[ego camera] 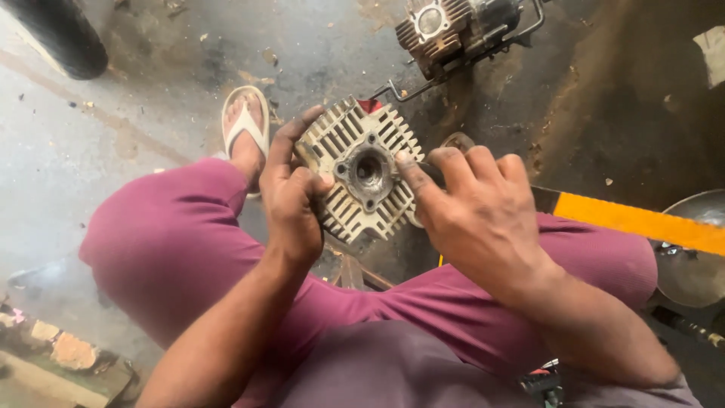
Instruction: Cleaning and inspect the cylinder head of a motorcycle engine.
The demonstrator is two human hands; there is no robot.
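Note:
A finned metal cylinder head, grey-white with a dark round bore and small bolt holes at its middle, is held up between my knees. My left hand grips its left edge, thumb across the fins. My right hand closes around its right edge, with the index finger resting on the face near the bore. I am sitting low in maroon trousers.
A small engine block on a wire frame lies on the stained concrete floor ahead. My foot in a white sandal is at the left. A yellow strip and a metal bowl are at the right. A dark tyre is top left.

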